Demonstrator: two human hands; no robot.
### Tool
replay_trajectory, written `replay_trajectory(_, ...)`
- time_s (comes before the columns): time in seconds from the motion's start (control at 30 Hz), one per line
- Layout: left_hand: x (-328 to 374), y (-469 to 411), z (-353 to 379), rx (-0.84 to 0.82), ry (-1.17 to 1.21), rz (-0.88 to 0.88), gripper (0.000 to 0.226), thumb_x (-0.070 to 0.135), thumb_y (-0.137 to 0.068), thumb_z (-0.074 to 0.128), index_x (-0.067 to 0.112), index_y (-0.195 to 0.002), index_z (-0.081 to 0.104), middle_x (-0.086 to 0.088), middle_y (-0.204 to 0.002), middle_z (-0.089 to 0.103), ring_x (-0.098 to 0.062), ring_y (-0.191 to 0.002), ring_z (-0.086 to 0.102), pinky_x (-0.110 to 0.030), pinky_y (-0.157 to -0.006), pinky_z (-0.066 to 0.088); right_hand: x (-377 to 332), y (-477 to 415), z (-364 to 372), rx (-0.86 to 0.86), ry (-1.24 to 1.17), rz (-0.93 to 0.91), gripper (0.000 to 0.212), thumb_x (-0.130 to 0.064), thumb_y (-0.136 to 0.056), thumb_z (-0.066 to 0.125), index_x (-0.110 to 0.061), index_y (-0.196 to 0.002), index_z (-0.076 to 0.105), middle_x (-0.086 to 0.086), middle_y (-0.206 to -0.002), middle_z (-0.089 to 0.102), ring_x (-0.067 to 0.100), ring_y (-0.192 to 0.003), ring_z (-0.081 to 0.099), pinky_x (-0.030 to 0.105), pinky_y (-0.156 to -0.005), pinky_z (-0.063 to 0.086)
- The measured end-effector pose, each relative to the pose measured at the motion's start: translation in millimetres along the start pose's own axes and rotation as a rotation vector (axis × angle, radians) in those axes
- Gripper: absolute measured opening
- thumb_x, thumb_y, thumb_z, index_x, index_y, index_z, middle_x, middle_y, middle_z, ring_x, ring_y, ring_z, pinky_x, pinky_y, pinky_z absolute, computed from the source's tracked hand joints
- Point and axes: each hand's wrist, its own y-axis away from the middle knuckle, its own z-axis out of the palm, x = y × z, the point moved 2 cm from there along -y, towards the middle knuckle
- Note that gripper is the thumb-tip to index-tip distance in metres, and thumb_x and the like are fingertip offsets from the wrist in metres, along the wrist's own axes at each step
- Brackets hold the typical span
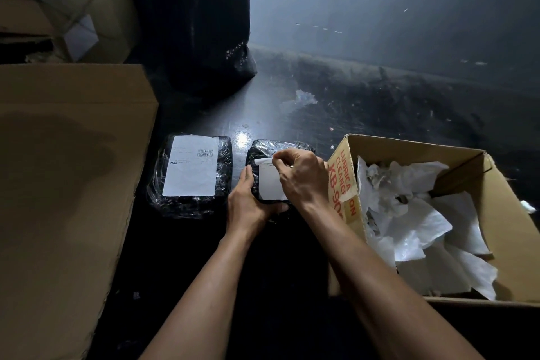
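Observation:
Two black plastic-wrapped parcels lie side by side on the dark floor. The left parcel (190,175) carries a large white shipping label with a barcode. My left hand (248,204) grips the near left corner of the right parcel (271,149). On top of that parcel lies a white label (270,184), and my right hand (301,175) pinches its far edge, which curls up off the wrap.
An open cardboard box (479,213) with red print, full of crumpled white paper, sits on the right. A large closed cardboard box (64,172) fills the left. A tall black bag (198,23) stands behind, with more cartons at the far left.

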Motion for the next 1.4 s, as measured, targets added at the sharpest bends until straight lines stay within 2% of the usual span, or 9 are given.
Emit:
replay_trajectory(0.1,-1,0,0,-0.001,-0.01,-0.02,0.133,0.07,-0.032,0.086,0.026,-0.147,0.036,0.008,-0.143,0.052,-0.012,-0.125,0.055,-0.034,-0.1,0.049,-2,3,2,0.006,-0.006,-0.009,0.012,-0.03,-0.088,0.069,-0.027,-0.093,0.079,-0.006,-0.09,0.079,0.019,-0.085,0.073,0.044,-0.09,0.054)
replay_trajectory(0.27,4,3,-2,0.004,0.051,-0.012,0.136,0.051,-0.037,0.096,0.017,-0.152,0.031,0.001,-0.156,0.037,-0.011,-0.141,0.037,-0.033,-0.114,0.035,8,-8,-11,-0.034,-0.035,0.002,0.01,-0.031,-0.087,0.069,-0.029,-0.09,0.078,-0.009,-0.09,0.079,0.014,-0.087,0.073,0.039,-0.082,0.058)
replay_trajectory(0.43,6,3,-4,0.0,0.069,-0.005,0.135,0.048,-0.038,0.097,0.016,-0.152,0.032,0.0,-0.157,0.036,-0.011,-0.142,0.036,-0.031,-0.115,0.033,12,-9,-13,-0.063,-0.06,-0.014,0.008,-0.029,-0.086,0.07,-0.03,-0.087,0.078,-0.012,-0.086,0.078,0.007,-0.082,0.073,0.035,-0.076,0.06)
replay_trajectory(0.73,7,5,-5,-0.008,0.099,-0.021,0.134,0.042,-0.039,0.098,0.016,-0.152,0.032,0.0,-0.158,0.032,-0.007,-0.143,0.031,-0.025,-0.117,0.028,18,-15,-17,-0.082,-0.152,0.002,0.007,-0.029,-0.085,0.073,-0.027,-0.088,0.079,-0.012,-0.086,0.078,0.004,-0.083,0.073,0.035,-0.079,0.061)
replay_trajectory(0.87,7,4,-4,-0.016,0.107,-0.028,0.134,0.041,-0.039,0.098,0.015,-0.152,0.031,0.0,-0.158,0.031,-0.006,-0.144,0.029,-0.014,-0.113,0.02,24,-24,-24,-0.109,-0.242,0.077,0.003,-0.024,-0.084,0.076,-0.026,-0.082,0.078,-0.009,-0.08,0.077,0.005,-0.077,0.072,0.031,-0.074,0.059)
replay_trajectory(1.03,8,4,-4,-0.021,0.125,-0.036,0.135,0.038,-0.038,0.099,0.014,-0.152,0.031,-0.001,-0.159,0.029,-0.006,-0.144,0.027,-0.022,-0.118,0.022,26,-30,-29,-0.111,-0.281,0.093,0.008,-0.019,-0.084,0.077,-0.025,-0.079,0.077,-0.009,-0.075,0.075,0.002,-0.067,0.067,0.024,-0.065,0.05)
replay_trajectory(1.13,8,3,-3,-0.023,0.127,-0.041,0.136,0.041,-0.038,0.098,0.016,-0.153,0.03,0.0,-0.159,0.029,-0.006,-0.145,0.026,-0.02,-0.118,0.021,25,-27,-26,-0.107,-0.242,0.067,0.004,-0.023,-0.085,0.076,-0.025,-0.082,0.076,-0.008,-0.079,0.076,0.005,-0.073,0.07,0.029,-0.07,0.056)
replay_trajectory(1.23,8,3,-3,-0.027,0.119,-0.046,0.135,0.041,-0.04,0.098,0.015,-0.153,0.029,0.002,-0.159,0.029,-0.005,-0.144,0.027,-0.011,-0.111,0.018,22,-21,-21,-0.096,-0.174,0.014,0.005,-0.03,-0.084,0.072,-0.033,-0.081,0.072,-0.008,-0.087,0.077,0.008,-0.085,0.073,0.037,-0.08,0.06)
replay_trajectory(1.4,8,2,-4,-0.032,0.113,-0.047,0.134,0.04,-0.041,0.098,0.014,-0.153,0.029,0.0,-0.159,0.028,-0.006,-0.144,0.027,-0.011,-0.11,0.017,22,-19,-21,-0.106,-0.062,-0.03,0.006,-0.029,-0.083,0.07,-0.03,-0.088,0.073,-0.008,-0.092,0.078,0.009,-0.089,0.073,0.036,-0.081,0.061)
